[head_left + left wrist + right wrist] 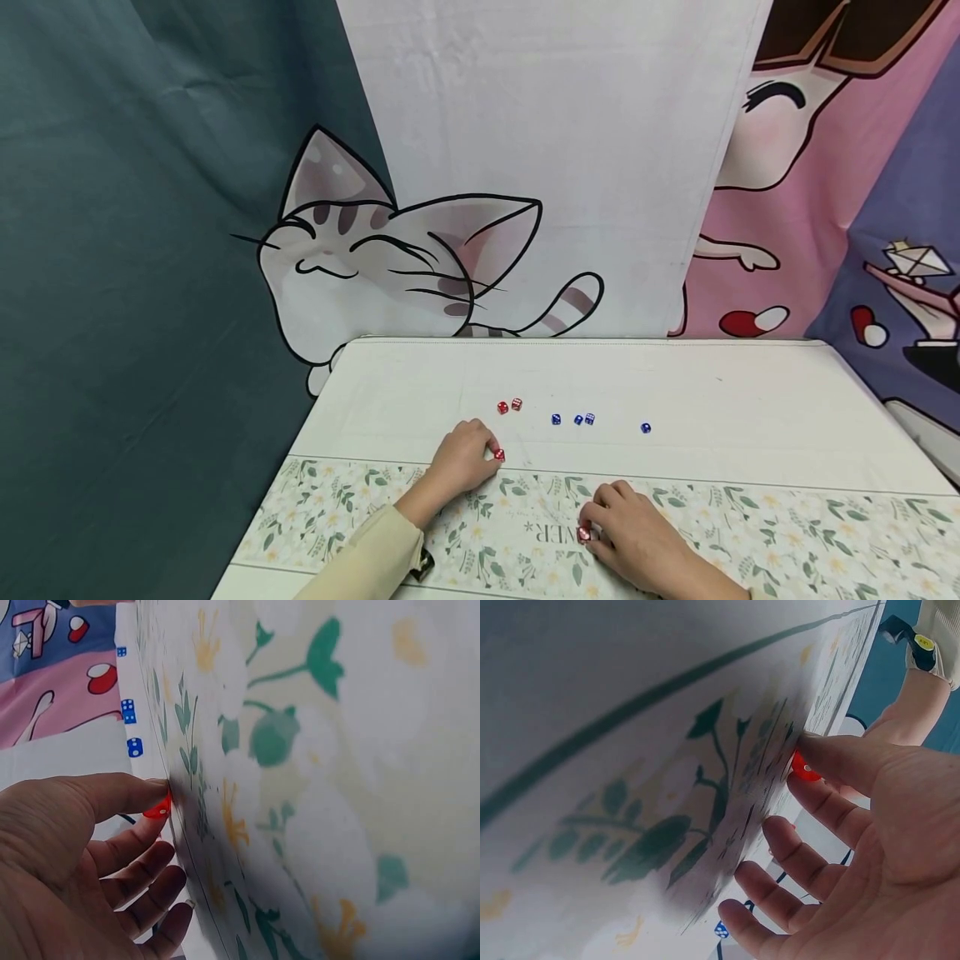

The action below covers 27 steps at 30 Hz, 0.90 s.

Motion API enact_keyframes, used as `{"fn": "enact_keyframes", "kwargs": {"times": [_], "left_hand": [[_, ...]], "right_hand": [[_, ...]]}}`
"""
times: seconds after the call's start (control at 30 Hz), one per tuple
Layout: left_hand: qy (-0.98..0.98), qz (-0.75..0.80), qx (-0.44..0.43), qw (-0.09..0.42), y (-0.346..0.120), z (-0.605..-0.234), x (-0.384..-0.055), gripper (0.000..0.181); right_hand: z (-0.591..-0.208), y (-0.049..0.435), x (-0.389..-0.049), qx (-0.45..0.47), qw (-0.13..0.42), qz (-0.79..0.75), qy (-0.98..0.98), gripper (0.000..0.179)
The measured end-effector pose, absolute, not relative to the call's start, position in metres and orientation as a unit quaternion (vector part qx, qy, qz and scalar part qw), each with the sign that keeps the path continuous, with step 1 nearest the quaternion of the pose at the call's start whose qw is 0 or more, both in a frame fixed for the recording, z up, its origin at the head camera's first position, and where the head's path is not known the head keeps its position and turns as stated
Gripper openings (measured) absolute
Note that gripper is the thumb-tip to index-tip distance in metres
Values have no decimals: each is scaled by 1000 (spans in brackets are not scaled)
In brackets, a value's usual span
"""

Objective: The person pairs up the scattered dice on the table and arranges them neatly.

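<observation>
My left hand (463,457) pinches a red die (499,455) between thumb and forefinger, near the line where the white strip meets the floral strip. In the left wrist view, that red die (157,808) is partly covered by the thumb. Closer to me and to the right, my right hand (630,533) pinches another red die (583,534) over the printed lettering. The right wrist view shows this red die (805,766) between thumb and forefinger, low at the table surface. Two more red dice (510,406) lie side by side just beyond my left hand.
Several blue dice (556,419) lie in a loose row across the white part of the table (750,408), right of the red pair. One blue die (646,427) sits apart at the right end. Behind the table's far edge hangs a cartoon-printed curtain (562,125).
</observation>
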<state>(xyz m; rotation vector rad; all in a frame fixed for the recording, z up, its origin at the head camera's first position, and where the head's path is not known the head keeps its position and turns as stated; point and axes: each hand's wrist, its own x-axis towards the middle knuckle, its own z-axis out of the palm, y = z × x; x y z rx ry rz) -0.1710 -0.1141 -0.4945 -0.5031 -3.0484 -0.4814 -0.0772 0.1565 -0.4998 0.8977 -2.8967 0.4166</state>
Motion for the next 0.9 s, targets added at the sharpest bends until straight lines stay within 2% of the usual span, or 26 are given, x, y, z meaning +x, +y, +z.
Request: {"fn": "enact_keyframes", "kwargs": {"times": [0.17,0.53,0.9], "left_hand": [[-974,-152,-167,2,-112,-495,-167,13],[-972,-147,-185,-2,-106,-497,-158,16],[-966,-156,-206,-4,-97,-495,-147,16]], "right_hand": [[-501,157,-77,293,32,139,-946,15],[-499,157,-76,302,58,135,-942,17],[-500,156,-78,294,41,136,-945,14]]}}
